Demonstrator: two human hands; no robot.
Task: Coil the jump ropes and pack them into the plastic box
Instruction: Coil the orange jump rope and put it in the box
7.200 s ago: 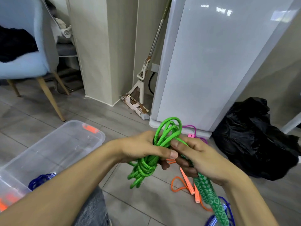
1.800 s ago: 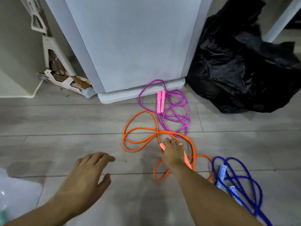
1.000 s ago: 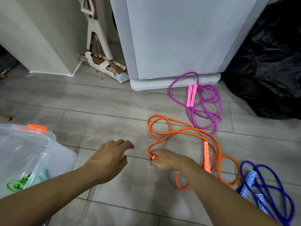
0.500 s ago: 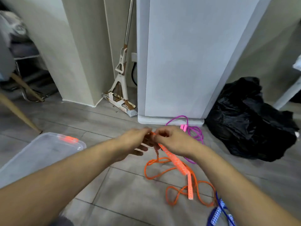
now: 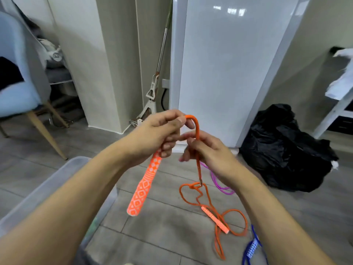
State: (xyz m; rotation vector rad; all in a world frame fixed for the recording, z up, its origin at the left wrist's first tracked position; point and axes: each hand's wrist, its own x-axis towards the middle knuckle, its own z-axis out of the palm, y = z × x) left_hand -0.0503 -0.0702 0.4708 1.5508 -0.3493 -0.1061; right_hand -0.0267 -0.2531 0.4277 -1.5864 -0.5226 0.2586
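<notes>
My left hand [image 5: 158,134] grips the top of one patterned orange handle [image 5: 144,185], which hangs down and to the left. From that fist the orange jump rope [image 5: 197,134] arches over and runs down through my right hand [image 5: 204,148], whose fingers curl round the cord. The rest of the orange rope lies in loose loops on the floor with its second handle [image 5: 214,219]. The clear plastic box [image 5: 57,183] sits at lower left, partly behind my left forearm. A purple rope [image 5: 219,181] and a blue rope [image 5: 251,249] lie on the floor.
A tall white appliance [image 5: 219,69] stands straight ahead, with a black plastic bag [image 5: 286,148] to its right. A mop [image 5: 154,88] leans in the gap on its left. A blue chair [image 5: 21,73] is at far left, and a white table [image 5: 340,96] at far right.
Both hands have lifted the orange rope off the floor. My left hand now holds one handle upright, and my right hand has taken the cord below the arch. The head has tilted up.
</notes>
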